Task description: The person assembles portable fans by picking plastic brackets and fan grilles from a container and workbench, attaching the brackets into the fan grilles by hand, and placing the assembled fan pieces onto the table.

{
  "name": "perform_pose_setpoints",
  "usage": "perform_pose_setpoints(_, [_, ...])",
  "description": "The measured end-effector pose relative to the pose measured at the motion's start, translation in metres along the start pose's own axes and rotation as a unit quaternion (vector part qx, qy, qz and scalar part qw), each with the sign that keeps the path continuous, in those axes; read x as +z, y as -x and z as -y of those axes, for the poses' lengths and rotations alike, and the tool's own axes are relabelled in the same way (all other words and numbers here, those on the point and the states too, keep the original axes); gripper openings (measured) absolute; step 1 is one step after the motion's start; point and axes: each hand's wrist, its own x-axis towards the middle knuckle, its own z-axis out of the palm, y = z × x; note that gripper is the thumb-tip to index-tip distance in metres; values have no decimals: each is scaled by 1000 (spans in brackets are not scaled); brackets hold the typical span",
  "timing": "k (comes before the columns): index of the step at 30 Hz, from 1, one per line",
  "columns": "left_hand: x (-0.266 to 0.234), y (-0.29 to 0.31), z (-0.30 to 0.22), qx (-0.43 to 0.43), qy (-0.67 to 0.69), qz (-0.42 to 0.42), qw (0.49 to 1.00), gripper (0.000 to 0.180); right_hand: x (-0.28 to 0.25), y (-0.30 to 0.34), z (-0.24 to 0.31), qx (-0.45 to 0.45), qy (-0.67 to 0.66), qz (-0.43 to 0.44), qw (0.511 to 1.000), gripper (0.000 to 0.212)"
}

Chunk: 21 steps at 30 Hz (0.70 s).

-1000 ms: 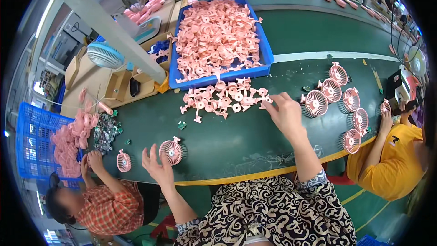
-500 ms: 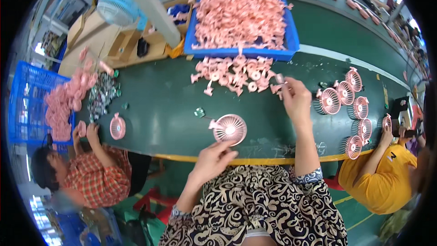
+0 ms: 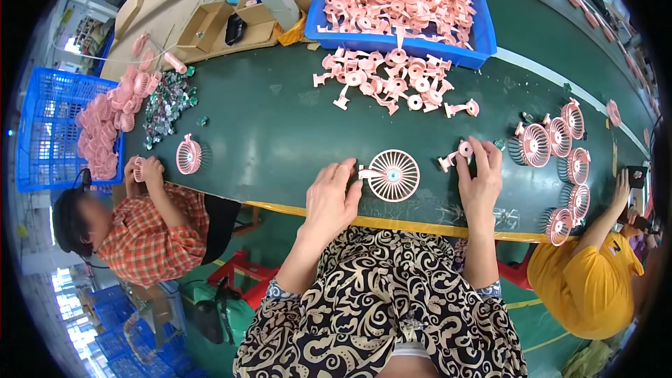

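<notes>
A round pink fan head with a ribbed cage and pale hub lies before me, its short stem pointing left. My left hand is at that stem, thumb and forefinger around its end; what lies under the other fingers is hidden. To the right, my right hand pinches a small pink bracket with a round end and a flat foot, low over the green table. Beyond both hands lies a loose heap of similar pink brackets, with a single one at its right edge.
A blue tray heaped with brackets stands at the back. Several finished-looking fan heads are at right. Circuit boards, pink cages and a blue basket are at left. Co-workers sit on both sides.
My right hand has come back from the heap with a bracket. My left hand has moved to the fan head's stem, and the fan head has turned. The small circuit board beside it is out of sight.
</notes>
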Motion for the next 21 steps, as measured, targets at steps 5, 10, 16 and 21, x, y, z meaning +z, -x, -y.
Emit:
perform_pose_setpoints(5, [10, -2, 6, 3, -52, -17, 999, 20, 0, -3, 5, 16, 10, 10, 1000, 44])
perform_pose_setpoints(10, [11, -8, 4, 1, -39, -16, 999, 16, -7, -10, 5, -6, -7, 73, 997, 45])
perform_pose_setpoints(16, [9, -12, 1, 6, -20, -21, 1000, 15, -9, -16, -3, -58, -38, 94, 993, 36])
perform_pose_setpoints(21, [11, -15, 2, 39, -41, -56, 997, 12, -10, -12, -3, 35, -81, 136, 987, 35])
